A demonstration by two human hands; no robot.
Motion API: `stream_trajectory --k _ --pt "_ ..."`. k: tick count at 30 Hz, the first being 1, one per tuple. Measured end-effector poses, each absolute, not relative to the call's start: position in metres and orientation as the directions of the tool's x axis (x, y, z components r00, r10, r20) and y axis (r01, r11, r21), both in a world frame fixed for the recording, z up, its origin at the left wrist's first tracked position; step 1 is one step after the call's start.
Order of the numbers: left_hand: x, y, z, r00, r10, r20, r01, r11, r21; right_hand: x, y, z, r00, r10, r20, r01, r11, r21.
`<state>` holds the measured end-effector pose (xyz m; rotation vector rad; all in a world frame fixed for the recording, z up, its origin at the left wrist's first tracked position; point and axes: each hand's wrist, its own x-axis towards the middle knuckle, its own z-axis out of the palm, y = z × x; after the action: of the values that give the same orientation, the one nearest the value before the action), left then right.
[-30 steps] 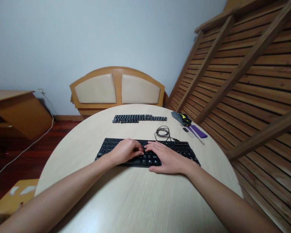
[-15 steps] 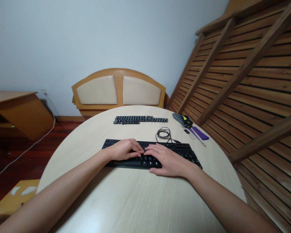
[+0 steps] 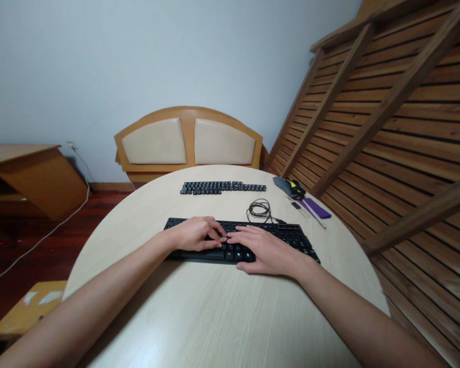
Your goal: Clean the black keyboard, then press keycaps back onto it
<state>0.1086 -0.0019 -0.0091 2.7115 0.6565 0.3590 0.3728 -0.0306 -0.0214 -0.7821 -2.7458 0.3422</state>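
A black keyboard (image 3: 203, 255) lies across the table before me. Over its middle, my left hand (image 3: 197, 234) has its fingers curled down, thumb and fingertips drawn together at the keys. Whatever they may grip is too small to make out. From the other side my right hand (image 3: 262, 249) lies spread and open, its fingertips on the keys close to the left fingertips and its thumb by the near edge. Beyond the keyboard, several loose black keycaps (image 3: 203, 187) sit in rows. Both hands cover part of the keyboard.
A coiled black cable (image 3: 259, 208) rests behind the keyboard. At the table's right edge lie a grey, black and yellow item (image 3: 291, 187), a purple strip (image 3: 317, 208) and a thin metal rod (image 3: 317, 220). The round table (image 3: 230, 312) stands near a slatted wooden frame (image 3: 398, 128).
Both hands stay at the same spot on the keyboard, with only slight finger movement. The view has shifted a little. The keycap rows look unchanged.
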Motion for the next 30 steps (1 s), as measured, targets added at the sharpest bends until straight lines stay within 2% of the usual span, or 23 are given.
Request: stream_trajectory --k 10,16,18,21,26,30 --pt "0.109 -0.002 -0.011 0.858 0.484 0.170 0.407 -0.844 0.350 0.371 -0.033 -0.018 -0.813 0.556 0.173 0.497 0.818 -0.290" --pt "0.112 0.003 -0.011 0.830 0.524 0.192 0.417 -0.811 0.411 0.370 -0.033 -0.021 -0.810 0.553 0.196 0.493 0.823 -0.282" --pt "0.111 0.014 -0.013 0.795 0.563 0.225 0.468 -0.806 0.362 0.370 -0.032 -0.020 -0.810 0.553 0.195 0.494 0.823 -0.280" --pt "0.108 0.042 -0.018 0.703 0.652 0.283 0.627 -0.756 0.184 0.369 -0.032 -0.017 -0.814 0.551 0.183 0.494 0.823 -0.279" --pt "0.100 0.093 -0.032 0.662 0.712 0.236 0.738 -0.674 -0.034 0.370 -0.033 -0.011 -0.821 0.543 0.175 0.485 0.826 -0.287" --pt "0.101 0.121 -0.041 0.624 0.746 0.233 0.775 -0.629 -0.061 0.376 -0.033 -0.008 -0.803 0.571 0.170 0.505 0.804 -0.314"
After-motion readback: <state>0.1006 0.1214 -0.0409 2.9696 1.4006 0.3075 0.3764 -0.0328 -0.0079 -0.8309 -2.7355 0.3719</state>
